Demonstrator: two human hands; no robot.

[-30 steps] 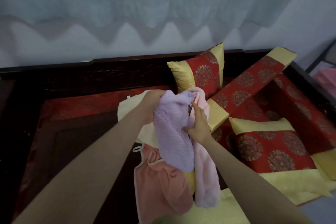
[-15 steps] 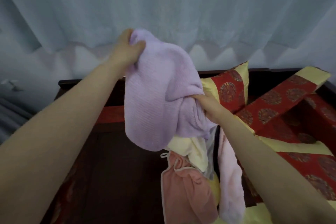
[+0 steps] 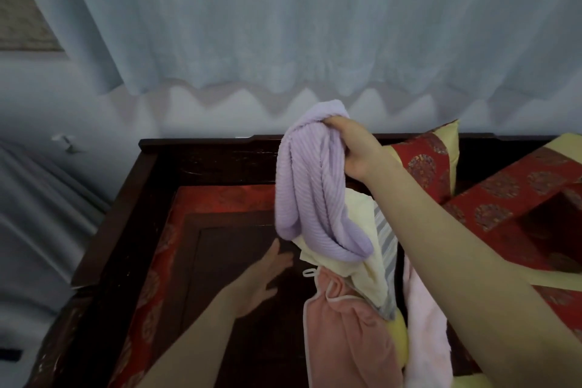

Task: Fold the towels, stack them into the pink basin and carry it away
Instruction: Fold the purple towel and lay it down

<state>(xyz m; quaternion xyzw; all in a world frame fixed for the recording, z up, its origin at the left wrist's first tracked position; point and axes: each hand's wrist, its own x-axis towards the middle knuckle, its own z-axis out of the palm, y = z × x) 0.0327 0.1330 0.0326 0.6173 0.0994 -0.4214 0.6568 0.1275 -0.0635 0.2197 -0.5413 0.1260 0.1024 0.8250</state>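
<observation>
A ribbed lilac towel hangs bunched in the air, gripped at its top by my right hand. Under it lies a heap of towels: a cream one, a grey striped one, a salmon-pink one with white edging, and a pale pink one. My left hand is low over the dark wooden seat, fingers spread, holding nothing, just left of the heap. No pink basin is in view.
The seat has a raised dark wooden back rail and a red patterned border. Red-and-yellow cushions and a bolster lie at the right. A pale curtain hangs behind.
My left hand has let go of the lilac towel and dropped toward the seat. My right hand has risen and now holds the towel alone by its top.
</observation>
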